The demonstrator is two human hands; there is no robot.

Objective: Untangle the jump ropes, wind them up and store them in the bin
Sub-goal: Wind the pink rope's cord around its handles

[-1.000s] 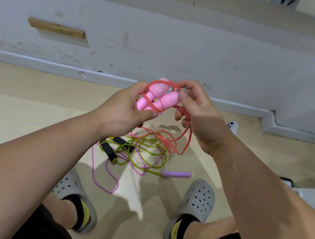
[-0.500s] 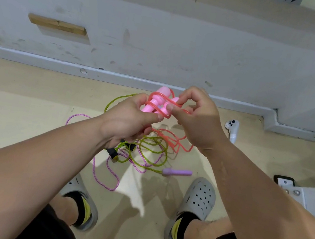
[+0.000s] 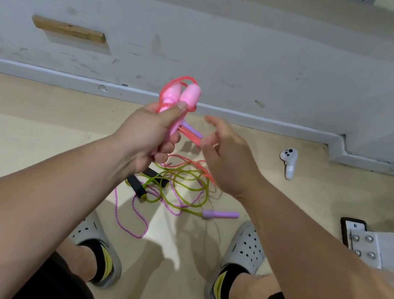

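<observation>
My left hand point(image 3: 150, 139) grips the two pink handles point(image 3: 181, 94) of the red jump rope, held together upright with red cord looped around them. My right hand point(image 3: 226, 156) is beside them, fingers spread, blurred; red cord point(image 3: 193, 135) runs past its fingers, though contact is unclear. More red cord trails down to a tangle on the floor: a green rope point(image 3: 185, 184) with black handles point(image 3: 137, 189) and a pink-purple braided rope point(image 3: 137, 220) with lilac handles point(image 3: 220, 214). A second lilac handle point(image 3: 191, 129) shows just behind my left thumb.
A white game controller point(image 3: 288, 162) lies on the floor to the right. A white metal bracket with bolts point(image 3: 362, 245) sits at the right edge. The wall and baseboard point(image 3: 247, 121) run across ahead. My two feet in grey clogs point(image 3: 243, 256) stand below the tangle.
My right hand has let go of the cord at the handles and moved down to the right, opening. My left hand has raised the pink handles, now wrapped with a loop.
</observation>
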